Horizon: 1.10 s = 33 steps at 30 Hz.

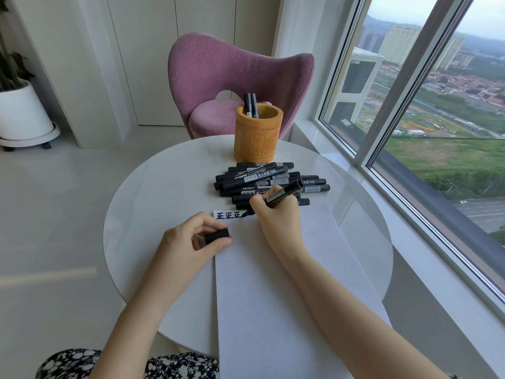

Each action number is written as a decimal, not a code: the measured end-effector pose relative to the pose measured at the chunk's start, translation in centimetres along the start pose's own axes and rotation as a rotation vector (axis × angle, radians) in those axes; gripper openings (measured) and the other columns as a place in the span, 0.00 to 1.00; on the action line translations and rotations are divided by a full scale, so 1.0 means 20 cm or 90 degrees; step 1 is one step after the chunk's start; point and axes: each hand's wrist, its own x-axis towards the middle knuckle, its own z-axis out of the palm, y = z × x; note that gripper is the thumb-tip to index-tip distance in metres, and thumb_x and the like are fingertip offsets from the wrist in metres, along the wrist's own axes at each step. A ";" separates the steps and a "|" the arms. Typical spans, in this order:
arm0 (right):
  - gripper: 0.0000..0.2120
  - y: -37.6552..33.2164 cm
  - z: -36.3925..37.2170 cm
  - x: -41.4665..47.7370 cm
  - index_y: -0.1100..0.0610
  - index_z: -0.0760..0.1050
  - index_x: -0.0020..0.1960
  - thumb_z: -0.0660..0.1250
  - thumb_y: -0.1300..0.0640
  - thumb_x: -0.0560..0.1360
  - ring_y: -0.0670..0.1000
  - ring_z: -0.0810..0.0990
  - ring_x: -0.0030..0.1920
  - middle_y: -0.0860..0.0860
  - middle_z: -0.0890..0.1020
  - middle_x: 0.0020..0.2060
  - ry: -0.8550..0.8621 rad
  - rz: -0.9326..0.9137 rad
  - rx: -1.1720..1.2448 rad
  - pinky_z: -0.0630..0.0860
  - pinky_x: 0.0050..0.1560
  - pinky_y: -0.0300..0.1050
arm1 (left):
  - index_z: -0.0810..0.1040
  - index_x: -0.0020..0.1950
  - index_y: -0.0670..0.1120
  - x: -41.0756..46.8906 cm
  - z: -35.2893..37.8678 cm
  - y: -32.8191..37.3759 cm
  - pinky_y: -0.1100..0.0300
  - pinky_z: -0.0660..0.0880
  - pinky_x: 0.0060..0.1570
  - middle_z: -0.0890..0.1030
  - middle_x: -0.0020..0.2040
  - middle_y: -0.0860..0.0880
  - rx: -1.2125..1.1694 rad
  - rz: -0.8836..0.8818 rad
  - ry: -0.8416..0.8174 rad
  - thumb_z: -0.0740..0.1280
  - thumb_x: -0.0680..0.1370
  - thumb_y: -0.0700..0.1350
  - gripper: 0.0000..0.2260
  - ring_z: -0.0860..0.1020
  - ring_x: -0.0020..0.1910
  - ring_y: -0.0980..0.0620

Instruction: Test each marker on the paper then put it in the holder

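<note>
Head: right hand (278,220) grips cylindrical marker (287,191) on smooth paper (273,296).

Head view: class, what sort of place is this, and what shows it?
Probably a sitting corner in a high-rise flat: a pink armchair behind a round table, a potted plant, and a tall window looking down on buildings and roads.

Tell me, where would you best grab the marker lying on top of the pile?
Probably by its labelled barrel, near the middle, coming down from above with thumb and fingers across its width. The top marker lies flat and slanted over the pile, so its upper side is bare, while other markers lie close under and beside it and leave little room at the ends.
</note>
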 end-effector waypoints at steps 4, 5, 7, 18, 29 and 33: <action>0.17 0.00 0.00 0.00 0.54 0.60 0.30 0.63 0.65 0.72 0.45 0.57 0.25 0.43 0.59 0.18 0.004 0.006 -0.003 0.56 0.26 0.37 | 0.80 0.42 0.52 0.00 0.00 0.00 0.71 0.68 0.35 0.83 0.43 0.58 -0.002 -0.001 0.002 0.75 0.69 0.45 0.06 0.74 0.38 0.44; 0.17 -0.01 0.00 0.00 0.55 0.60 0.30 0.64 0.65 0.72 0.45 0.56 0.26 0.43 0.60 0.20 0.009 0.007 0.002 0.56 0.27 0.38 | 0.80 0.42 0.52 0.00 0.00 0.00 0.71 0.68 0.35 0.83 0.43 0.58 -0.002 -0.001 0.002 0.75 0.69 0.45 0.06 0.74 0.38 0.44; 0.14 -0.01 -0.01 0.00 0.56 0.62 0.31 0.64 0.64 0.72 0.46 0.57 0.29 0.49 0.62 0.25 0.023 0.013 0.023 0.57 0.29 0.41 | 0.80 0.42 0.52 -0.01 0.00 0.01 0.72 0.68 0.35 0.83 0.42 0.59 -0.004 -0.001 -0.001 0.75 0.69 0.44 0.06 0.74 0.36 0.46; 0.19 -0.05 -0.06 0.03 0.53 0.59 0.28 0.64 0.63 0.72 0.51 0.57 0.26 0.53 0.62 0.23 0.010 0.147 0.152 0.56 0.25 0.37 | 0.80 0.44 0.53 0.00 -0.01 0.03 0.71 0.69 0.39 0.84 0.43 0.54 -0.029 -0.005 -0.022 0.74 0.70 0.46 0.06 0.73 0.33 0.54; 0.19 -0.16 -0.12 -0.06 0.51 0.58 0.33 0.64 0.64 0.75 0.52 0.52 0.29 0.52 0.57 0.26 -0.114 0.144 0.295 0.53 0.26 0.40 | 0.80 0.47 0.47 0.02 -0.04 0.11 0.69 0.73 0.46 0.85 0.45 0.51 -0.164 -0.019 -0.031 0.73 0.69 0.44 0.08 0.81 0.48 0.51; 0.19 -0.19 -0.12 -0.10 0.52 0.61 0.30 0.64 0.66 0.74 0.50 0.55 0.25 0.52 0.60 0.24 -0.122 0.114 0.275 0.56 0.25 0.39 | 0.80 0.48 0.47 0.01 -0.01 0.14 0.64 0.75 0.50 0.85 0.45 0.52 -0.177 -0.035 -0.015 0.73 0.70 0.43 0.09 0.82 0.48 0.51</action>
